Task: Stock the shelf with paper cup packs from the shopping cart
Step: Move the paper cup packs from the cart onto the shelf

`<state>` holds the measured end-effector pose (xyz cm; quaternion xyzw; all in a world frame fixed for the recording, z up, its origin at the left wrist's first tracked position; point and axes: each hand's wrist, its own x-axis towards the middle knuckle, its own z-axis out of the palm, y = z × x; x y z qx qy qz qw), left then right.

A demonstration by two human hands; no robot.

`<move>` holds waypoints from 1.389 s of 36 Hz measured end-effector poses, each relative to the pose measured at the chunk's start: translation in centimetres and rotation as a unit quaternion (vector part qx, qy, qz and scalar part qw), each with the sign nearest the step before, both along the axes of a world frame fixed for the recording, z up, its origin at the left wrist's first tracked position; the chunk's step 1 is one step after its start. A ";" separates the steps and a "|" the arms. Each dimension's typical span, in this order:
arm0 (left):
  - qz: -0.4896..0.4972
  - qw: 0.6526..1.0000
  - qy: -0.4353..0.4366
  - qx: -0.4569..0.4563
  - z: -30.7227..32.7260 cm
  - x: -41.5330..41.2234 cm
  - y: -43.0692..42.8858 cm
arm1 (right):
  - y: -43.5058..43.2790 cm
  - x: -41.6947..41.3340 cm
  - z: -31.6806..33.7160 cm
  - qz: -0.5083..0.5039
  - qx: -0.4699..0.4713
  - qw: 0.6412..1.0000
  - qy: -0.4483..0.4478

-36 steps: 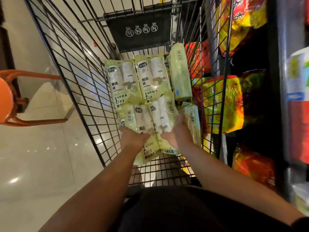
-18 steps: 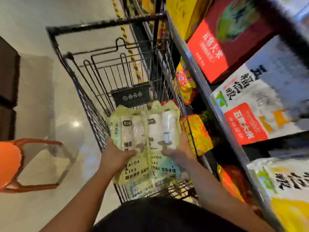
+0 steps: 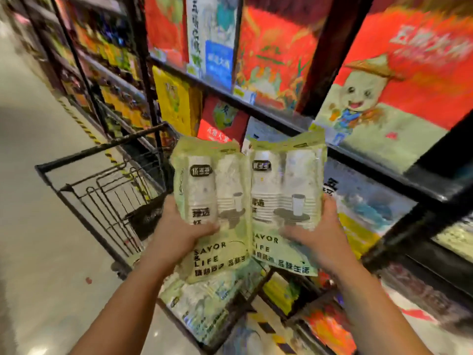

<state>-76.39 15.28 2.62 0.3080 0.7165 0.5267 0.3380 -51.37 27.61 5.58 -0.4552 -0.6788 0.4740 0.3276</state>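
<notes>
Two pale green paper cup packs are held side by side in front of the shelf. My left hand (image 3: 180,233) grips the left pack (image 3: 213,198) at its lower left edge. My right hand (image 3: 318,235) grips the right pack (image 3: 284,190) at its lower right edge. Both packs stand upright with their printed fronts toward me. Below them the black wire shopping cart (image 3: 102,180) holds more cup packs (image 3: 204,306) at its near end. The dark shelf (image 3: 384,175) runs along the right, its levels filled with large bags.
Red, white and yellow rice bags (image 3: 399,80) fill the shelf levels behind and beside the packs. A black upright post (image 3: 143,62) stands at the shelf's left end. Pale glossy floor (image 3: 38,226) stretches to the left, with a yellow-black hazard strip (image 3: 82,124) along the shelf base.
Both hands have lifted the two packs up out of the cart and toward the shelf on the right. My view has swung up from the cart to the shelf.
</notes>
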 end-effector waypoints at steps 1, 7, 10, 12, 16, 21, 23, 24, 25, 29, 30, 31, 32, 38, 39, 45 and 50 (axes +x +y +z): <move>-0.015 1.000 0.010 0.010 1.2 1.0 0.2 | -0.6 1.5 1.0 -0.016 0.010 1.000 0.008; -0.090 0.991 0.076 0.063 7.1 8.9 1.1 | -4.0 11.0 4.3 -0.124 0.052 0.991 0.029; -0.122 0.980 0.124 0.101 9.0 13.4 1.4 | -5.9 15.4 5.3 -0.170 0.072 0.982 0.045; -0.144 0.972 0.138 0.123 10.0 17.2 1.7 | -7.3 19.1 5.7 -0.208 0.084 0.973 0.055; -0.207 0.956 0.147 0.148 11.1 26.8 2.3 | -11.1 28.1 7.1 -0.281 0.122 0.950 0.057; -0.290 0.938 0.106 0.158 11.1 39.9 1.7 | -16.9 40.6 8.2 -0.359 0.147 0.921 0.017; -0.325 0.928 0.082 0.161 10.9 45.2 1.3 | -19.5 45.6 8.5 -0.387 0.158 0.908 -0.013; -0.342 0.921 0.071 0.170 10.7 47.8 1.0 | -20.9 47.9 8.6 -0.403 0.160 0.901 -0.026; -0.358 0.914 0.062 0.179 10.5 50.4 0.5 | -22.3 50.2 8.7 -0.419 0.162 0.893 -0.035; -0.425 0.886 0.031 0.183 10.2 60.5 -1.5 | -27.9 57.9 8.8 -0.477 0.171 0.860 -0.054; -0.440 0.880 0.021 0.178 10.0 62.8 -1.8 | -29.2 59.7 8.7 -0.493 0.172 0.851 -0.056; -0.455 0.874 0.009 0.172 9.8 64.8 -2.0 | -30.3 61.3 8.5 -0.507 0.174 0.842 -0.057; -0.470 0.867 0.000 0.163 9.6 66.8 -2.2 | -31.4 62.9 8.3 -0.519 0.176 0.834 -0.060; -0.531 0.831 0.010 0.165 8.9 77.5 -4.5 | -36.0 71.1 7.0 -0.577 0.168 0.796 -0.070; -0.539 0.826 0.014 0.164 8.7 79.2 -4.7 | -36.4 72.1 6.7 -0.587 0.170 0.789 -0.067; -0.565 0.811 0.025 0.149 6.3 88.3 -4.3 | -37.6 77.9 3.7 -0.641 0.155 0.751 -0.037; -0.587 0.801 0.012 0.117 4.4 95.8 -2.5 | -36.4 83.4 1.5 -0.667 0.126 0.733 -0.043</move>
